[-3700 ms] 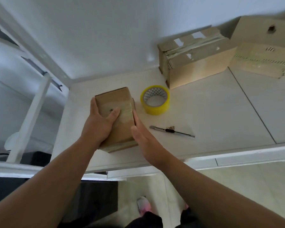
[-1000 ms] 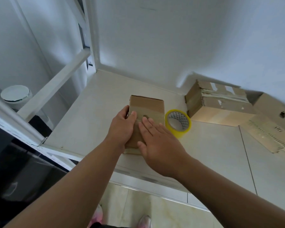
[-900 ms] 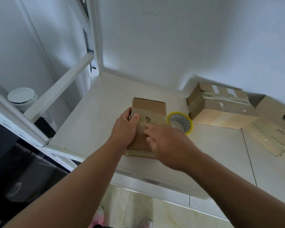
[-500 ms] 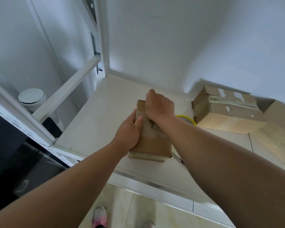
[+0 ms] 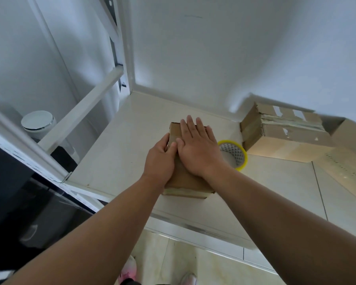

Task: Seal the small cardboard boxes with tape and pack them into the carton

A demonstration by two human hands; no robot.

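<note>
A small brown cardboard box (image 5: pixel 185 182) lies on the pale table (image 5: pixel 115 145) near its front edge, with tape along its near end. My left hand (image 5: pixel 159 159) grips the box's left side, thumb on top. My right hand (image 5: pixel 197 145) lies flat on the box's top with straight fingers spread, pressing down. A yellow roll of tape (image 5: pixel 234 155) sits just right of the box, partly hidden by my right wrist. A second, taped cardboard box (image 5: pixel 284 136) stands against the wall at the right.
A larger carton (image 5: pixel 351 153) lies at the far right edge, its flap spread on the table. A white shelf frame (image 5: pixel 78 108) rises at the left. A white round lid (image 5: pixel 37 120) sits lower left. The cutter is hidden.
My right hand, curled over the box's far end half a second ago, has drawn back and now lies flat on the top. The left hand keeps its hold on the side.
</note>
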